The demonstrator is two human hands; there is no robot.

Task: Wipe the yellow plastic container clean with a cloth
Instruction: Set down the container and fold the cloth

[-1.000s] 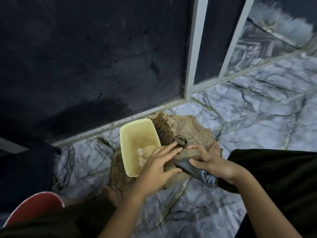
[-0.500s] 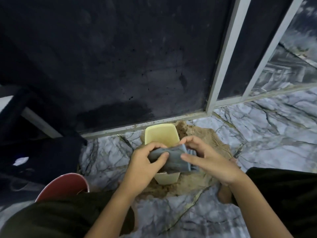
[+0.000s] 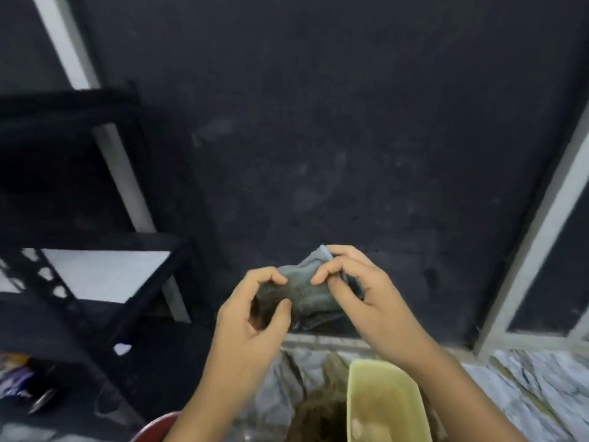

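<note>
A grey cloth (image 3: 306, 290) is held up in front of the dark wall, pinched between both hands. My left hand (image 3: 251, 323) grips its left end with thumb and fingers. My right hand (image 3: 360, 295) pinches its upper right edge. Below them on the floor stands the yellow plastic container (image 3: 382, 406), open side up, with a pale lump inside near the bottom edge. The hands are well above the container and do not touch it. A brown dirty sheet (image 3: 315, 413) lies beside and under it.
A black metal shelf rack (image 3: 79, 282) stands at the left with items on its low shelf. A red bowl rim (image 3: 153, 425) shows at the bottom. A dark wall with a grey frame (image 3: 535, 250) rises ahead. Marble floor (image 3: 541, 381) lies at the right.
Both hands lifted the grey cloth up from over the container. The view tilted upward and left, so the container now sits low in the frame.
</note>
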